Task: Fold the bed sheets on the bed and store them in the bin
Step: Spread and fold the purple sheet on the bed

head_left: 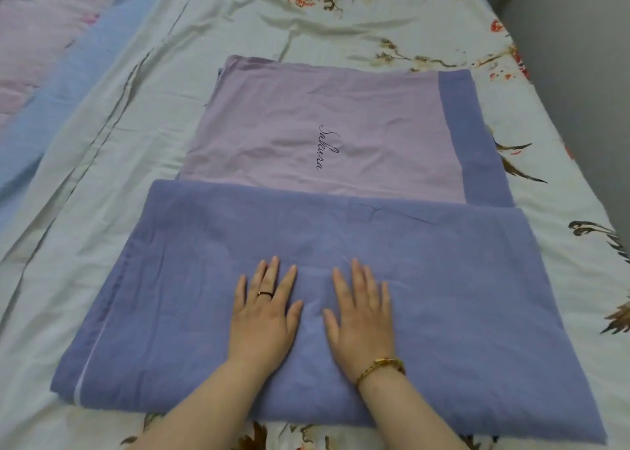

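My left grip (264,313) and right grip (363,316) press flat, holding nothing, on the sheet (460,279) at 6 o'clock; uneven smoothing could skew the fold toward 3 o'clock.

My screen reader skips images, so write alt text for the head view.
A person's left hand and right hand press flat, side by side, on a blue-purple sheet whose near fold overlaps a lilac layer with cursive lettering. It lies on a pale floral bed cover; no bin shows.
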A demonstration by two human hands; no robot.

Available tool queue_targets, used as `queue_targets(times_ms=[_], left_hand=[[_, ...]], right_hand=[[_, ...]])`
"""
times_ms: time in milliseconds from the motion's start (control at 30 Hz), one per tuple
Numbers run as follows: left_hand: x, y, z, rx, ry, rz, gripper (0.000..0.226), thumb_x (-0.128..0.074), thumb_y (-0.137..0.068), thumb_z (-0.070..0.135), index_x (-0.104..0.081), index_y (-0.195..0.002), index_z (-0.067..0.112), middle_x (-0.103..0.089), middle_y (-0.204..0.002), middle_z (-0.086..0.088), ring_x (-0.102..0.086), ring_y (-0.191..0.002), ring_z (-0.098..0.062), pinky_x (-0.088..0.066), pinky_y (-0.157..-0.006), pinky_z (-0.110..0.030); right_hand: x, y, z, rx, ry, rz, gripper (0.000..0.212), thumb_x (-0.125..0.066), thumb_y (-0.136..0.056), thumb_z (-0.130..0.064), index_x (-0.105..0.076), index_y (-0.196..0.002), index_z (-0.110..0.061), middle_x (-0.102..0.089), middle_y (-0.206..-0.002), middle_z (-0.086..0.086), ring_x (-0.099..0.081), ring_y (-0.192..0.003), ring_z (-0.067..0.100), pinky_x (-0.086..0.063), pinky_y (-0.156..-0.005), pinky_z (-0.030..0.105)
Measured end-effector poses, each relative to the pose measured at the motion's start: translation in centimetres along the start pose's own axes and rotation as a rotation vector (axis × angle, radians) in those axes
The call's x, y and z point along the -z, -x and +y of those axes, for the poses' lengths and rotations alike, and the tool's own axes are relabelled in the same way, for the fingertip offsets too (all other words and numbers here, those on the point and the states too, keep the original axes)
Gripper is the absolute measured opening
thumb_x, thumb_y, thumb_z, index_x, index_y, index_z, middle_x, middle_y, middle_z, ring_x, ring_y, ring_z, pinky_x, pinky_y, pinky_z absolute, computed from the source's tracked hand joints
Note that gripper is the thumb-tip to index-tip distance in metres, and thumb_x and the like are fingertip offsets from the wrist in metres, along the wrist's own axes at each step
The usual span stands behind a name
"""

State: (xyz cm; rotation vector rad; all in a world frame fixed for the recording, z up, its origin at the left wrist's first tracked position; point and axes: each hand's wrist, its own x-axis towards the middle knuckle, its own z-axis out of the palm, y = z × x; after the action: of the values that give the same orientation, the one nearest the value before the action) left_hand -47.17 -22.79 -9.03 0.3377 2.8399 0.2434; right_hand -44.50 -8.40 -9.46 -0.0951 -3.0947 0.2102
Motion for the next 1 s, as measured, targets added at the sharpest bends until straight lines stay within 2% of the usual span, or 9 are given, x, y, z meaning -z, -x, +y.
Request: queue_targets(times_ms=[167, 300, 367, 467, 533, 667, 767, 867, 1000], left_hand=[[0.4, -2.2, -4.1, 0.102, -0.033, 0.107, 0.060, -0.033, -0.080, 0.043, -0.061, -0.121, 0.010, -0.059, -0.126, -0.019, -0.056, -0.117, -0.033, 0.001, -0.110, -0.025], [2.4, -3.8, -8.2, 0.277, -0.028, 0.191, 0.074, -0.009, -0.081, 0.054, -0.020, -0.147, 0.023, -0.012, -0.156, -0.006, -0.010, -0.145, -0.019, 0.009, -0.110, -0.027], [2.9, -4.6, -9.5, 0.345, -0.034, 0.216, 0.065, -0.012, -0.090, 0.050, -0.009, -0.149, 0.024, -0.003, -0.158, -0.002, 0.001, -0.146, -0.016, 0.010, -0.112, -0.030], [3.3, -5.3, -9.4, 0.446, -0.074, 0.173, 0.057, -0.019, -0.099, 0.040, 0.000, -0.149, 0.021, 0.005, -0.158, -0.002, 0.007, -0.145, -0.015, 0.012, -0.114, -0.034], [3.6, -6.0, -8.4, 0.466, -0.049, 0.157, 0.057, -0.018, -0.099, 0.038, 0.002, -0.149, 0.020, 0.007, -0.158, -0.002, 0.008, -0.145, -0.015, 0.013, -0.113, -0.035], [3.0, -8.4, -4.9, 0.017, -0.052, 0.228, 0.075, 0.004, -0.079, 0.047, -0.015, -0.148, 0.023, -0.009, -0.157, -0.006, -0.009, -0.145, -0.021, 0.013, -0.107, -0.033], [2.7, -10.1, -5.8, -0.090, -0.118, 0.129, 0.082, 0.014, -0.070, 0.054, 0.000, -0.148, 0.031, 0.004, -0.158, 0.001, 0.005, -0.145, -0.013, 0.020, -0.105, -0.029], [3.8, -11.2, -9.7, -0.024, -0.165, 0.117, 0.090, 0.013, -0.066, 0.060, -0.004, -0.149, 0.029, -0.001, -0.158, 0.000, 0.001, -0.146, -0.013, 0.016, -0.107, -0.027], [5.6, -10.9, -15.9, 0.306, -0.070, 0.119, 0.058, -0.021, -0.097, 0.048, -0.011, -0.149, 0.023, -0.009, -0.158, -0.004, -0.006, -0.145, -0.018, -0.001, -0.115, -0.034]], right_hand=[[-1.9, -1.4, 5.0, 0.175, 0.031, -0.043, 0.050, -0.027, -0.087, -0.049, -0.042, -0.124, -0.017, -0.057, -0.129, 0.012, -0.018, -0.136, 0.023, -0.010, -0.108, 0.036], [0.9, -1.9, 16.6, -0.183, 0.155, -0.127, 0.086, -0.001, -0.091, -0.060, -0.056, -0.123, -0.001, -0.056, -0.126, 0.024, -0.047, -0.121, 0.038, -0.025, -0.098, 0.046], [2.0, -2.5, 18.2, -0.363, 0.109, -0.161, 0.092, -0.003, -0.080, -0.062, -0.047, -0.132, -0.001, -0.041, -0.142, 0.021, -0.037, -0.132, 0.039, -0.019, -0.109, 0.049], [3.3, -4.5, 14.2, -0.536, 0.062, -0.068, 0.083, -0.007, -0.072, -0.044, -0.029, -0.143, -0.006, -0.016, -0.154, 0.016, -0.011, -0.143, 0.030, 0.005, -0.115, 0.037], [2.4, -6.1, 9.7, -0.464, -0.019, 0.012, 0.073, -0.022, -0.076, -0.033, -0.034, -0.140, -0.001, -0.020, -0.151, 0.023, -0.015, -0.141, 0.037, 0.010, -0.113, 0.031], [-1.4, -9.3, -1.3, -0.070, -0.172, 0.069, 0.067, -0.026, -0.078, -0.037, -0.050, -0.130, -0.001, -0.042, -0.139, 0.025, -0.042, -0.128, 0.041, -0.017, -0.107, 0.043], [-2.3, -10.2, -3.8, -0.048, -0.114, -0.049, 0.088, 0.002, -0.068, -0.050, -0.028, -0.145, -0.018, -0.017, -0.155, 0.006, -0.013, -0.144, 0.023, 0.009, -0.109, 0.031], [-2.3, -9.8, -3.0, -0.060, -0.124, -0.080, 0.094, 0.009, -0.062, -0.054, -0.015, -0.147, -0.023, -0.003, -0.157, -0.001, 0.002, -0.145, 0.016, 0.017, -0.108, 0.027], [-2.2, -9.8, -3.6, -0.078, -0.089, -0.126, 0.094, 0.012, -0.061, -0.054, -0.011, -0.148, -0.025, 0.001, -0.157, -0.002, 0.005, -0.145, 0.014, 0.018, -0.107, 0.026]])
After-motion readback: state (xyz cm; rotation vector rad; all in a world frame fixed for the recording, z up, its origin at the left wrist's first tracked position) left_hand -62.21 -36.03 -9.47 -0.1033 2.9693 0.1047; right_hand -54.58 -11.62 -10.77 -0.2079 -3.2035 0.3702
